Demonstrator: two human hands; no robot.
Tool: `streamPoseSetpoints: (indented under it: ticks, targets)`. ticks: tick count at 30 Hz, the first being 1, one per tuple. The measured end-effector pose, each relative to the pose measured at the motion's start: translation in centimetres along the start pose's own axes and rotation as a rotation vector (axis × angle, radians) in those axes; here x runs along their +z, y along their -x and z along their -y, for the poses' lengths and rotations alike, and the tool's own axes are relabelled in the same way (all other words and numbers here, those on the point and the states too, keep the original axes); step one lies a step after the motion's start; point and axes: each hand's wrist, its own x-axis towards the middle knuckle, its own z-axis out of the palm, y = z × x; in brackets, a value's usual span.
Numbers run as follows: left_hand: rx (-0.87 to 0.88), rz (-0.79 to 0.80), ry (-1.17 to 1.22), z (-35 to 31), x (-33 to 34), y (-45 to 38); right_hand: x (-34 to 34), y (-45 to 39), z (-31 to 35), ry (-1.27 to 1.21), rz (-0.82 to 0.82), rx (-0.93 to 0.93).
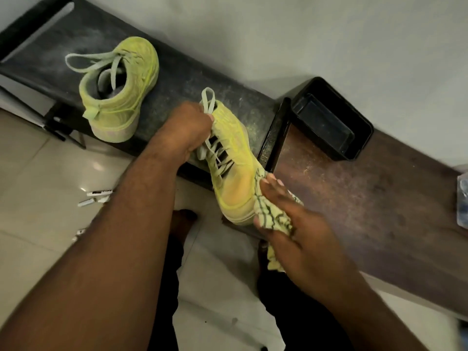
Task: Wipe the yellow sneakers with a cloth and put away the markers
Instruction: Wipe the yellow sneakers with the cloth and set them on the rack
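Note:
My left hand (186,129) grips a yellow sneaker (231,168) at its collar and laces, holding it over the front edge of the bench with the toe pointing toward me. My right hand (296,224) presses a pale yellow cloth with dark lines (274,216) against the toe's right side. A second yellow sneaker (119,89) stands on the dark bench top (177,79) to the left, laces loose. White markers (97,197) lie on the tiled floor at the left, partly hidden behind my left forearm.
A black rectangular tray (331,120) sits on the brown wooden surface (367,198) against the wall at the right. A clear plastic item (463,198) shows at the right edge. My feet and dark shorts are below, on the tiled floor (38,173).

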Motion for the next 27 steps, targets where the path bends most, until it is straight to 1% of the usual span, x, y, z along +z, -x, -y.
streamPoseSetpoints:
  ticks: [1, 3, 6, 8, 10, 12, 15, 17, 20, 23, 27]
  targets:
    - [0.01, 0.01, -0.002, -0.1, 0.0, 0.1, 0.4, 0.6, 0.1, 0.002, -0.013, -0.006]
    - [0.034, 0.06, -0.001, -0.1, -0.1, 0.3, 0.7, -0.3, 0.4, -0.072, -0.021, 0.041]
    - [0.065, 0.188, 0.044, 0.0, -0.5, 0.5, 0.3, -5.4, 0.2, -0.118, -0.024, 0.118]
    - [0.077, 0.216, 0.089, 0.2, -0.7, 0.6, 0.0, -8.7, 0.3, -0.138, -0.055, 0.138]
    - [0.075, 0.212, 0.165, 0.3, -0.9, 0.5, -0.3, -9.6, 0.2, -0.042, -0.067, 0.082]
    - [0.086, 0.241, 0.197, 0.1, -0.9, 0.6, -0.6, -7.6, -0.3, 0.077, -0.028, -0.001]
    - [0.121, 0.349, 0.165, -0.4, -0.1, 1.0, 0.8, -1.9, -1.2, 0.175, -0.005, -0.148]
    - [0.132, 0.406, 0.127, -0.5, 0.7, 1.3, 2.6, -0.2, -1.9, 0.207, -0.013, -0.197]
    - [0.126, 0.431, 0.115, -0.5, 1.2, 1.7, 3.5, -1.9, -2.4, 0.182, -0.085, -0.175]
    - [0.138, 0.416, 0.153, -0.5, 0.8, 1.8, 2.6, -5.2, -2.9, 0.167, -0.183, -0.162]
    - [0.126, 0.472, 0.118, -0.9, 0.2, 2.1, 1.2, -9.2, -3.1, 0.072, -0.319, -0.118]
